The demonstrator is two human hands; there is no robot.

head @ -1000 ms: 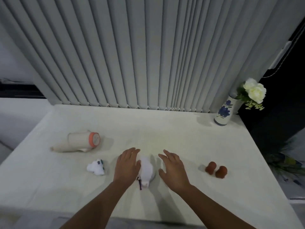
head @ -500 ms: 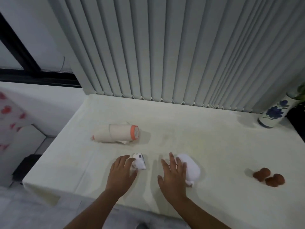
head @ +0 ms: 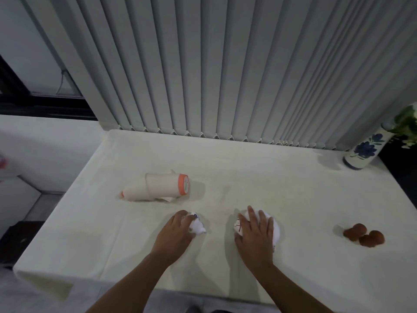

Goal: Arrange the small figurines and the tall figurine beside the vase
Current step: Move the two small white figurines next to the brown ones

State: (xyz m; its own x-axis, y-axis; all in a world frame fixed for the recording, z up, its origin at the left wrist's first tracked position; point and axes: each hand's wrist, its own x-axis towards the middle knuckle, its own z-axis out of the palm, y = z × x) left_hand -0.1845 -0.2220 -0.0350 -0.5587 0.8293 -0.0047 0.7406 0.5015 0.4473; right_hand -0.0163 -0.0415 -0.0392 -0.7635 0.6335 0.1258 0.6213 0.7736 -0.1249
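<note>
My left hand point(head: 174, 236) curls around a small white figurine point(head: 198, 227) with blue marks, near the front of the white table point(head: 248, 177). My right hand point(head: 256, 233) lies over a round white figurine point(head: 276, 231) with a red mark on its face, fingers wrapped on it. The tall figurine point(head: 158, 188), cream with an orange ring at one end, lies on its side behind my left hand. Two small brown figurines point(head: 363, 234) sit together at the right. The white vase point(head: 363, 152) with blue flowers stands at the back right corner.
Grey vertical blinds point(head: 225, 64) hang along the table's back edge. Green leaves and pale flowers point(head: 406, 127) stick out of the vase at the frame's right edge. The table drops off at the left and front edges.
My left hand has closed over the small white figurine. My right hand has moved onto the round white figurine, which now stands turned with its face to the left. The view has shifted left.
</note>
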